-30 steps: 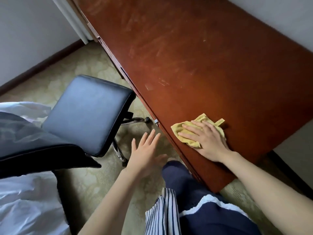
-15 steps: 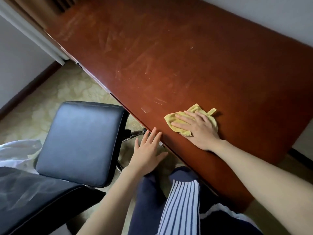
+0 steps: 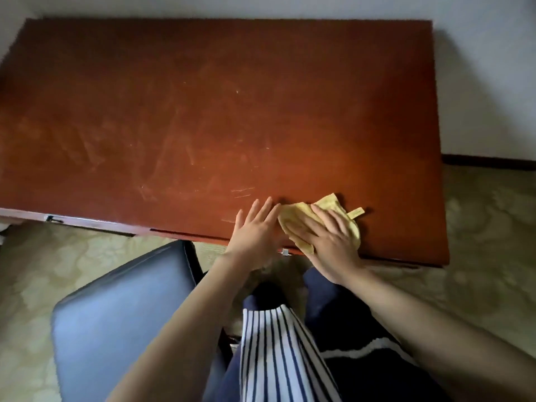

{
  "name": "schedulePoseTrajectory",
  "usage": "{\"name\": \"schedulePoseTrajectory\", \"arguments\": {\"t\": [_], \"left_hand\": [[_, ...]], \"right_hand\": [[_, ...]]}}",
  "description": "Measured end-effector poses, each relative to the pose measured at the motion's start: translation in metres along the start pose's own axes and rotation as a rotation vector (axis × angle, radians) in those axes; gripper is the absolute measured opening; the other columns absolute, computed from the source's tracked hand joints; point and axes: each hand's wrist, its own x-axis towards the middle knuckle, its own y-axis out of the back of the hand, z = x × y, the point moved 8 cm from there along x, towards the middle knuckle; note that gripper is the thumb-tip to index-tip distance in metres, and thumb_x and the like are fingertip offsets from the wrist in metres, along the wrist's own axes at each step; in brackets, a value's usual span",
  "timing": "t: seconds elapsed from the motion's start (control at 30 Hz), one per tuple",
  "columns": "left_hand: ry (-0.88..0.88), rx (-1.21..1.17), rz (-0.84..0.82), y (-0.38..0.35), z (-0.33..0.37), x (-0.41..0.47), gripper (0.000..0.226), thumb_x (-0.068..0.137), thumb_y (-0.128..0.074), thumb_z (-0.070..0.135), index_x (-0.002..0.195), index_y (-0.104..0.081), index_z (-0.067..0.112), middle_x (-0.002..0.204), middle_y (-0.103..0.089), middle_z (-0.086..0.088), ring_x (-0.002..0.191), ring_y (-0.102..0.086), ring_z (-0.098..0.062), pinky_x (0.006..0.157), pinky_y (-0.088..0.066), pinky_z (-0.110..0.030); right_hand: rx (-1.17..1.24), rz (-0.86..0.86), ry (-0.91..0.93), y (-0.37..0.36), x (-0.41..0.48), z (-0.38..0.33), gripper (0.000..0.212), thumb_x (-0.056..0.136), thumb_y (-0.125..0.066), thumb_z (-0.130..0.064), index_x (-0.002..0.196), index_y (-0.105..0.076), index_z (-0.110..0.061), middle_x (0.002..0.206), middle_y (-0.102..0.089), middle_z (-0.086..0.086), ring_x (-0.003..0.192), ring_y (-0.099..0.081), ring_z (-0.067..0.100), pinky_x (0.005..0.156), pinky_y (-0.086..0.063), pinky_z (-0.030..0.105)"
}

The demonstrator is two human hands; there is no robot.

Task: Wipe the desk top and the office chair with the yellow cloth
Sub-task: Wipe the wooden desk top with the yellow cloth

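**A:** Any writing to read?

**B:** Only a small yellow tag (image 3: 356,212) sticking out of the right side of the crumpled yellow cloth (image 3: 329,208). It is too blurred to show letters.

**A:** Where is that cloth?

**B:** It lies on the reddish-brown polished wooden desk top (image 3: 203,111), right of the middle and close to the front edge. Its near corner reaches that edge, just beside a small metal fitting (image 3: 284,251).

**A:** And the hands?

**B:** The right hand (image 3: 327,245) lies flat on the cloth and presses it down with straight, spread fingers. The left hand (image 3: 255,239) rests palm down on the wood with its fingers straight too, touching the cloth's left side and holding nothing.

**A:** What differs from half a second ago?

**B:** The left hand was off the desk then, over the floor by the front edge. Now it is on the wood. The view has swung to face the desk squarely, and the cloth sits near the front edge as before.

**A:** Room to move?

**B:** Bare, streaked wood runs far to the left and back to the white wall (image 3: 478,82). A narrower strip separates the cloth from the right edge. The black leather office chair seat (image 3: 121,320) stands low on the left over the pale patterned carpet (image 3: 478,227), apart from the desk.
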Motion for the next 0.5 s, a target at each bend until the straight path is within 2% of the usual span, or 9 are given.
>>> {"name": "schedulePoseTrajectory", "arguments": {"t": [0.1, 0.2, 0.3, 0.43, 0.5], "left_hand": [[-0.066, 0.048, -0.043, 0.004, 0.012, 0.011, 0.068, 0.099, -0.035, 0.047, 0.153, -0.001, 0.022, 0.160, 0.011, 0.003, 0.146, 0.014, -0.018, 0.117, 0.004, -0.044], [-0.110, 0.093, -0.064, 0.006, 0.027, 0.029, 0.071, 0.098, -0.037, 0.048, 0.153, 0.001, 0.021, 0.159, 0.015, 0.002, 0.146, 0.016, -0.019, 0.117, 0.005, -0.045], [-0.118, 0.152, -0.071, 0.007, 0.043, 0.047, 0.079, 0.096, -0.042, 0.051, 0.153, 0.004, 0.021, 0.158, 0.019, 0.000, 0.145, 0.018, -0.020, 0.116, 0.006, -0.046], [-0.061, 0.176, -0.023, 0.010, 0.053, 0.067, 0.091, 0.091, -0.045, 0.058, 0.152, 0.011, 0.020, 0.157, 0.023, -0.003, 0.145, 0.019, -0.021, 0.115, 0.007, -0.047], [-0.008, 0.161, -0.003, 0.011, 0.055, 0.075, 0.094, 0.089, -0.047, 0.060, 0.151, 0.012, 0.020, 0.156, 0.025, -0.003, 0.145, 0.019, -0.021, 0.115, 0.008, -0.048]], "right_hand": [[-0.035, -0.026, 0.035, -0.004, -0.028, 0.008, 0.045, 0.094, -0.035, -0.041, 0.138, -0.044, -0.041, 0.146, -0.043, -0.011, 0.139, -0.034, 0.020, 0.109, -0.024, 0.042], [-0.034, -0.042, 0.052, 0.004, -0.054, 0.036, 0.047, 0.093, -0.036, -0.042, 0.140, -0.041, -0.038, 0.148, -0.040, -0.010, 0.139, -0.031, 0.019, 0.109, -0.024, 0.041], [-0.043, -0.070, -0.026, 0.016, -0.074, 0.077, 0.054, 0.088, -0.041, -0.039, 0.142, -0.034, -0.039, 0.147, -0.042, -0.009, 0.139, -0.028, 0.018, 0.107, -0.023, 0.038], [0.023, -0.072, -0.193, 0.029, -0.081, 0.132, 0.082, 0.079, -0.071, -0.016, 0.145, -0.029, -0.039, 0.152, -0.029, -0.014, 0.142, -0.018, 0.014, 0.108, -0.020, 0.038], [0.049, -0.070, -0.254, 0.038, -0.070, 0.158, 0.086, 0.082, -0.070, -0.012, 0.147, -0.021, -0.041, 0.153, -0.020, -0.018, 0.143, -0.009, 0.009, 0.109, -0.016, 0.038]]}}
